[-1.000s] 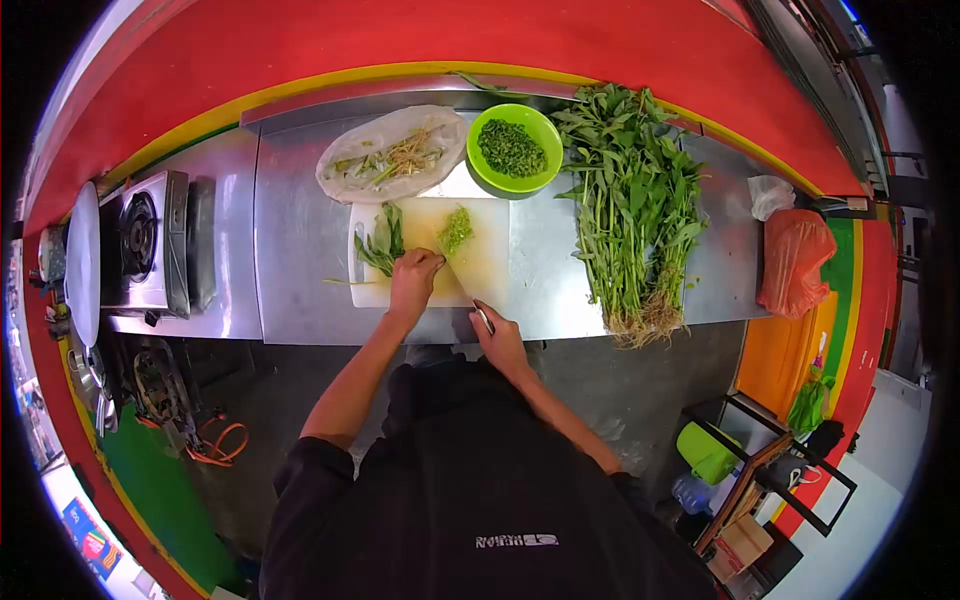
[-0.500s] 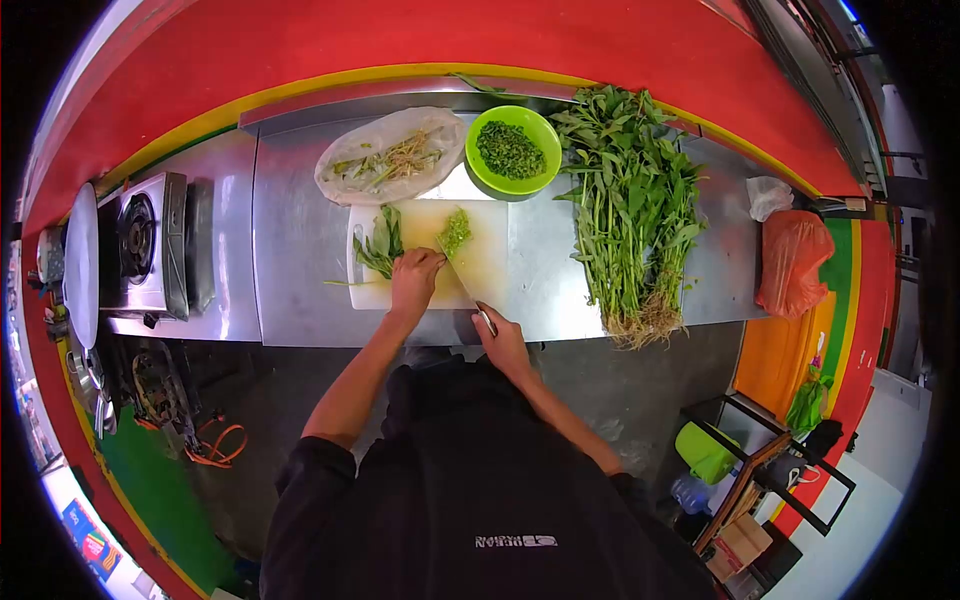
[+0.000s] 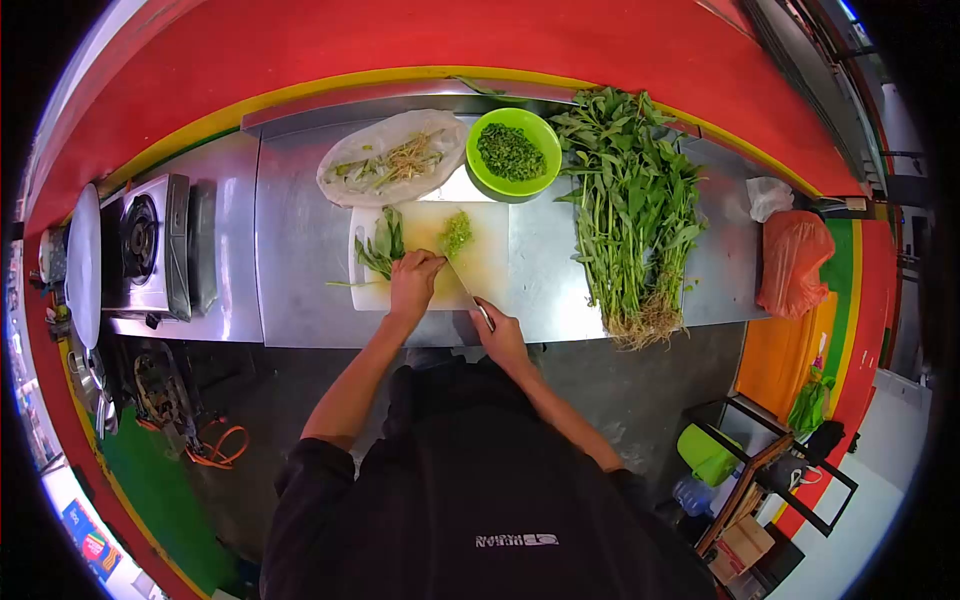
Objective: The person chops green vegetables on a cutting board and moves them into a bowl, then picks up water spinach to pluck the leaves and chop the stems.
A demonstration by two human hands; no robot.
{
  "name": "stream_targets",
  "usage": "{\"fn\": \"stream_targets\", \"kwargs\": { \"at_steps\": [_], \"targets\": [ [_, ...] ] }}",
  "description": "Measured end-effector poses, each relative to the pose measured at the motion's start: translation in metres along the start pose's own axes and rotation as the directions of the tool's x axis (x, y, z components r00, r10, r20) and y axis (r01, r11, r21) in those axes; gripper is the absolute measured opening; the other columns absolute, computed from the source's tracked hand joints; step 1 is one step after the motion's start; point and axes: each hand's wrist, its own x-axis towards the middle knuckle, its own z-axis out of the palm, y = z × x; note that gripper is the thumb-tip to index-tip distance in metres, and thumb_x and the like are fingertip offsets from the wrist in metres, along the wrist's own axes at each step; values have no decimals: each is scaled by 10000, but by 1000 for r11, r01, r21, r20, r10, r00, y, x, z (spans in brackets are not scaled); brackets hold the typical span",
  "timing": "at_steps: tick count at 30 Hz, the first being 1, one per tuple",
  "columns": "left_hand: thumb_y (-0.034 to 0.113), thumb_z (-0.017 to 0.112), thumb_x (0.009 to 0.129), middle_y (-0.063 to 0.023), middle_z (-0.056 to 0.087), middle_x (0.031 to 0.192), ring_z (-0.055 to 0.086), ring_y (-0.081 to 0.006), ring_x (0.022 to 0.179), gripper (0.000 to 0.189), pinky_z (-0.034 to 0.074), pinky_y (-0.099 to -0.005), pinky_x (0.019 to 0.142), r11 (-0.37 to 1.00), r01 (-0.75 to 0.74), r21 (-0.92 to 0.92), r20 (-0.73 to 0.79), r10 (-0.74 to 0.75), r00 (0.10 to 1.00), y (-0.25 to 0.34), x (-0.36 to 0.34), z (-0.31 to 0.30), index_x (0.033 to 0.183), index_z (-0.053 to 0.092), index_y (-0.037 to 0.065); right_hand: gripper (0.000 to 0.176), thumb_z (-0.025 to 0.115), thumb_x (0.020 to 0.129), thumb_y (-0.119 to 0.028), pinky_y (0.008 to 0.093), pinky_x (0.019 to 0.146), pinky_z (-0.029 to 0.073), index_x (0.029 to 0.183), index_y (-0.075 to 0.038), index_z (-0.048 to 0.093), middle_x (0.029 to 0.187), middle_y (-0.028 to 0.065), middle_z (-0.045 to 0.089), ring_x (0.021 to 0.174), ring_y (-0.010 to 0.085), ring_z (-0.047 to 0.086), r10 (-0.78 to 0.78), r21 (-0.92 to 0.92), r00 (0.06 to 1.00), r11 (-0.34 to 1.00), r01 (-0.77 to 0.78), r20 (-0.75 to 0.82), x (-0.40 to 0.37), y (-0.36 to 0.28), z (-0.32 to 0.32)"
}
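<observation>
1. The left hand (image 3: 415, 280) is curled down on the leafy stems (image 3: 383, 245). The stems lie on the white cutting board (image 3: 490, 270), near the board's front edge. The fingers are bent in tight and press the stems flat. The stem ends under the hand are hidden.
2. The right hand (image 3: 500, 335) is closed around the handle of a knife (image 3: 465, 288). This hand sits at the front edge of the steel bench (image 3: 300, 260). The fist hides almost all of the handle.
3. The blade is thin and hard to see. It slants across the board up to the left fingertips. It looks like it touches the stems there, but I can't be sure.
4. A small pile of chopped greens (image 3: 456, 232) lies on the board just past the blade, toward the board's back edge.
5. Behind the board, by the bench's back edge, stands a green bowl (image 3: 551, 138) with more chopped bits inside. Just left of it lies a clear plastic bag (image 3: 390, 155) with roots and scraps on it.
6. Right of the board lies a big bunch of water spinach (image 3: 630, 200). It reaches from the back edge to the front edge, and its roots hang over the front.
7. At the bench's right end sits an orange plastic bag (image 3: 795, 260). At the left end is a gas stove (image 3: 145, 245). The picture bends there, so small parts are hard to make out.
</observation>
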Motion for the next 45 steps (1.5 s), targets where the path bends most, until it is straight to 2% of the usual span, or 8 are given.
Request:
{"fn": "stream_targets", "kwargs": {
  "at_steps": [3, 7, 13, 15, 19, 21, 31, 45],
  "targets": [
    [154, 705, 900, -19, 692, 933, 641, -236, 929, 137, 450, -411, 813, 1000, 6, -29, -19, -7, 1000, 2, 0, 0, 1005, 791, 137, 410, 605, 1035, -309, 390, 726, 552, 1305, -5, 655, 927, 253, 733, 796, 299, 747, -93, -24, 992, 996, 91, -82, 7, 5, 11],
    [158, 707, 898, -18, 694, 931, 643, -239, 929, 123, 451, -412, 814, 1000, -26, -3, -74, 25, 997, 1, 2, 3, 989, 786, 135, 408, 613, 1023, -327, 463, 816, 559, 1300, -31, 655, 1016, 303, 706, 942, 467, 705, 4, -1, 1000, 1000, -4, -16, -3, 0, 4],
    [145, 702, 895, -11, 688, 934, 639, -237, 930, 97, 452, -409, 817, 999, -33, -6, -45, 32, 998, 3, 3, 4, 959, 774, 133, 414, 612, 1023, -334, 447, 812, 560, 1303, -31, 655, 1015, 298, 711, 939, 446, 719, -10, -22, 999, 1000, 9, -39, -3, 6, 5],
    [122, 700, 914, -30, 691, 958, 645, -252, 935, 104, 448, -412, 825, 999, -52, 10, -25, 52, 998, 5, 0, 3, 988, 770, 101, 411, 623, 1024, -322, 398, 678, 538, 1301, -22, 664, 859, 248, 719, 717, 298, 723, -61, -26, 994, 998, 59, -90, 2, 4, 8],
    [127, 698, 916, -28, 684, 963, 644, -248, 935, 110, 445, -409, 826, 996, -68, 66, -10, 68, 998, 7, -4, 3, 996, 769, 101, 412, 623, 1024, -322, 397, 683, 539, 1303, -21, 663, 860, 249, 720, 724, 290, 727, -28, -19, 996, 999, 26, -83, 4, -4, 5],
    [129, 703, 911, -32, 679, 968, 644, -251, 930, 119, 443, -409, 827, 997, -73, 32, -32, 74, 997, 6, -4, 3, 1008, 766, 100, 433, 599, 1031, -346, 432, 824, 564, 1313, -22, 650, 1064, 297, 713, 976, 433, 721, -15, 22, 999, 1000, 16, -43, -1, -5, 0],
    [102, 700, 899, -47, 659, 996, 622, -258, 978, 183, 446, -416, 837, 997, -46, 58, -19, 48, 999, 14, -15, -4, 1072, 763, 105, 444, 597, 1035, -351, 433, 910, 548, 1302, -1, 655, 1135, 288, 704, 1079, 432, 697, 121, 21, 993, 992, -121, 10, -20, -3, -9],
    [24, 664, 866, -74, 651, 1021, 628, -287, 955, 262, 518, -412, 822, 989, -97, 108, -90, 107, 990, 0, -4, 2, 1113, 739, 67, 451, 599, 1035, -364, 433, 924, 549, 1302, -5, 656, 1151, 280, 703, 1094, 433, 688, -35, 11, 999, 999, 35, -20, -10, 5, -10]
  ]
}}
